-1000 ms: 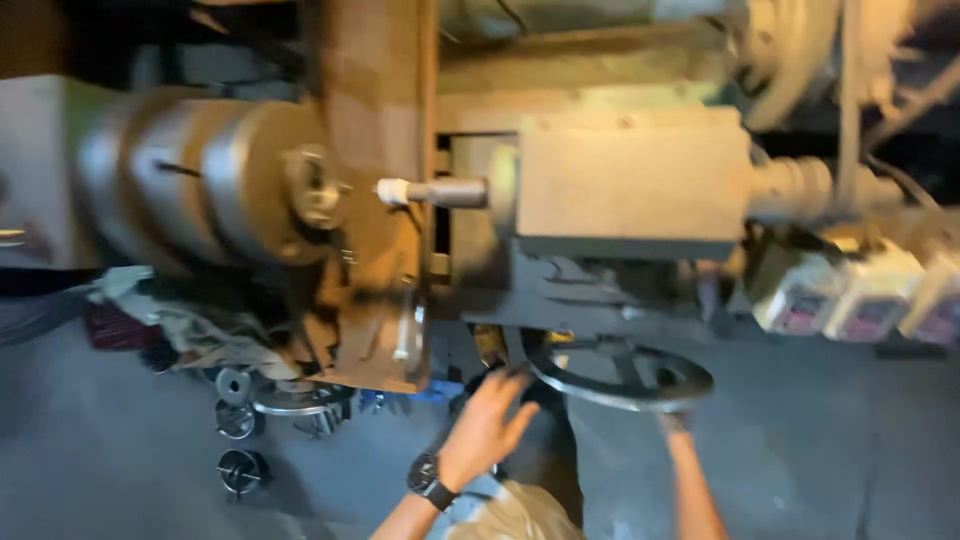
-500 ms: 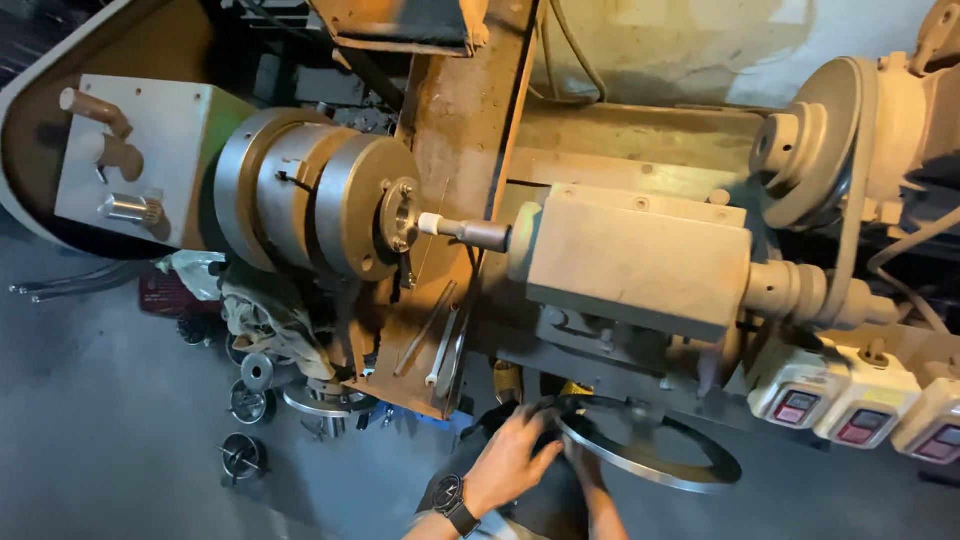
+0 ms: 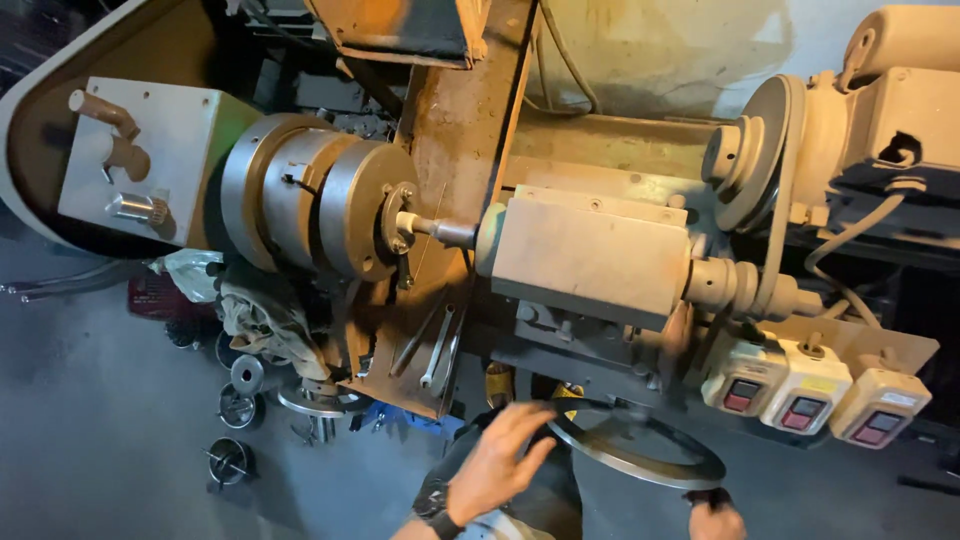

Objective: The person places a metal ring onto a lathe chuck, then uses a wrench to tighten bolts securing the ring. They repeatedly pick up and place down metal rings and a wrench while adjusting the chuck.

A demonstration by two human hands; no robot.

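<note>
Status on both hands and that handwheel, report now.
Left hand open, fingers spread at the handwheel rim. Right hand closed on its near edge. Nothing between hands and wheel.

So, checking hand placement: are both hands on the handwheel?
Yes: the left hand rests open on the handwheel rim, and the right hand grips its near edge.

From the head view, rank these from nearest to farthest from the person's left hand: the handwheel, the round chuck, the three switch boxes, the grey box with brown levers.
Measured from the left hand:
1. Handwheel, just to its right, the fingers at its rim.
2. Round chuck, up and to the left.
3. Three switch boxes, far right.
4. Grey box with brown levers, upper left corner.
</note>
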